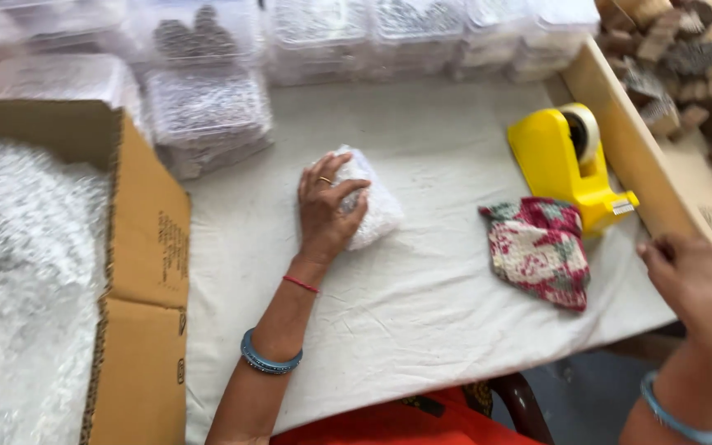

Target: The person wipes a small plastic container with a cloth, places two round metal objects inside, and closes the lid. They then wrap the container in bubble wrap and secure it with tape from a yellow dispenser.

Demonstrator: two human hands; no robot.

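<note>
Left hand (328, 210) pressed down, fingers wrapped over a bubble-wrapped bundle (372, 208) on the white cloth-covered table (422, 305). Right hand (694, 284) hung loosely curled, holding nothing, near the yellow tape dispenser (566, 165) and floral cloth (537, 247).

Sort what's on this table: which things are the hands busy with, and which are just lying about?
In hand:
- bubble-wrapped bundle, pressed down by the left hand
- wooden rail, with the right hand at its near end

Lying about:
- yellow tape dispenser
- floral cloth
- cardboard box of bubble wrap
- clear plastic boxes
- wooden blocks
</note>
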